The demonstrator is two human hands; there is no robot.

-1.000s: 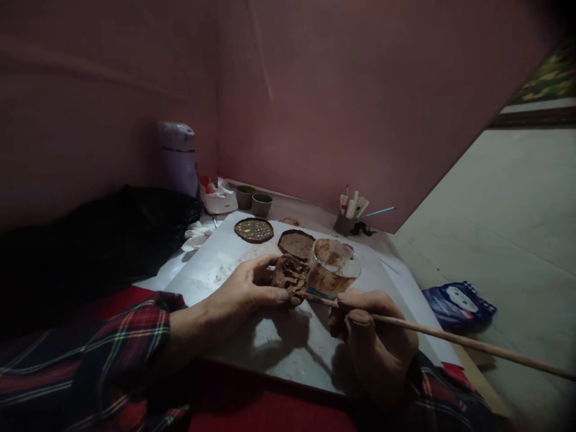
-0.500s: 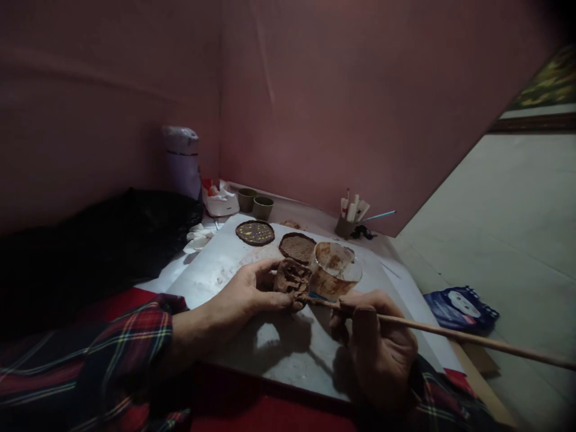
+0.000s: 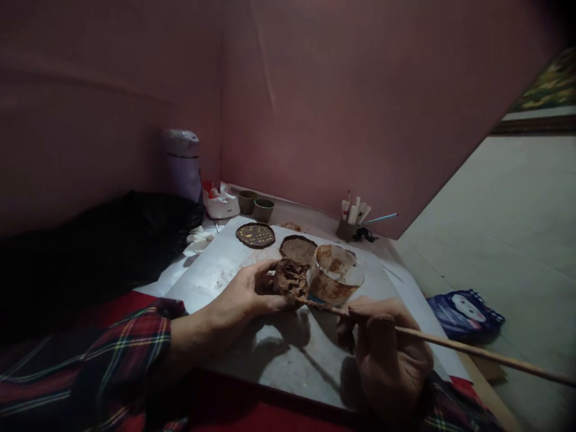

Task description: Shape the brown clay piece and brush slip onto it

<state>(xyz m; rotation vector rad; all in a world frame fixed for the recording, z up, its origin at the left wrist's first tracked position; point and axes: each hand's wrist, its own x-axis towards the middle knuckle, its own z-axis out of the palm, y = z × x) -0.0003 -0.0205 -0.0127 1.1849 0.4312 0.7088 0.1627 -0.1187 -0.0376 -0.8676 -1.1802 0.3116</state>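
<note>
- Left hand [image 3: 254, 291]: wrapped around brown clay piece [image 3: 288, 277], thumb along near edge, fingers behind.
- Clay piece: above board, well clear of rear wall, near middle of view. Hollowed, rough and crumbly inside, hollow facing viewer.
- Right hand [image 3: 393, 354]: closed around thin wooden stick [image 3: 454, 342], thumb on top. Clay-coated tip at lower right edge of clay piece, other end running out of view at right.
- Just behind clay piece and stick: clear glass [image 3: 335, 279], mouth up. Brown smears over wall, blue patch low on near side. Fill level: cannot tell.
- Under all that: pale board [image 3: 288, 373] with brown smudges, on tabletop [image 3: 315, 217].
- Further back on board: two shallow round trays with raised dark rims. Yellow-specked tray [image 3: 255, 236] at left; plain brown tray [image 3: 294, 247] partly behind glass.
- Behind trays: two green cups [image 3: 264, 210], side by side. Insides too dark to read.
- Back right: holder [image 3: 346, 230] with several upright white sticks; blue stick leaning out beside.
- Back left: white packet [image 3: 222, 207] with crumpled white and red bits on top; beside it, purple bottle [image 3: 183, 171].
- Far left: black bag [image 3: 103, 252], contents hidden.
</note>
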